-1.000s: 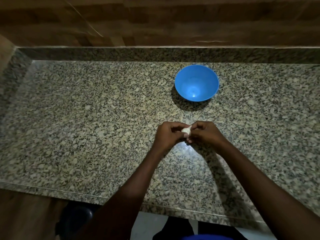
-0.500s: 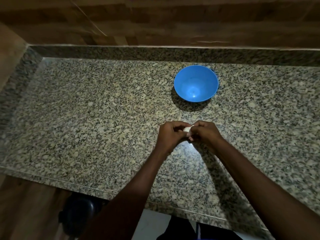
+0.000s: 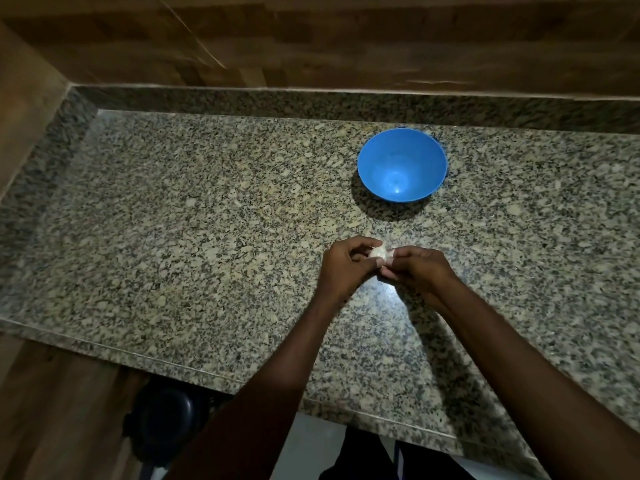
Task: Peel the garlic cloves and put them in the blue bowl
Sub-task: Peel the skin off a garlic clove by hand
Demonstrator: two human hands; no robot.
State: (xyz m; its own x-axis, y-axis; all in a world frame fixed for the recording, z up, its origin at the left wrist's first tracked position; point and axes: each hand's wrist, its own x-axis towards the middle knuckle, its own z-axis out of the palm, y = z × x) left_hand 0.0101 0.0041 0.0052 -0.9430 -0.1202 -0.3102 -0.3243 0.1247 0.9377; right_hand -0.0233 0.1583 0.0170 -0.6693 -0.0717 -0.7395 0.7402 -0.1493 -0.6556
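A white garlic clove (image 3: 378, 253) is pinched between my two hands just above the granite counter. My left hand (image 3: 346, 266) grips it from the left with curled fingers. My right hand (image 3: 417, 268) pinches its right side, where a bit of pale skin sticks out. The blue bowl (image 3: 401, 164) stands behind the hands, a little to the right, and looks empty. Most of the clove is hidden by my fingers.
The speckled granite counter (image 3: 207, 237) runs wide to the left and right. A raised granite lip and a wooden wall (image 3: 311, 39) bound it at the back. Its front edge is near me, with a dark round object (image 3: 162, 420) on the floor below.
Both hands stay together on the clove; more of the white clove shows between the fingers now. The view has shifted slightly.
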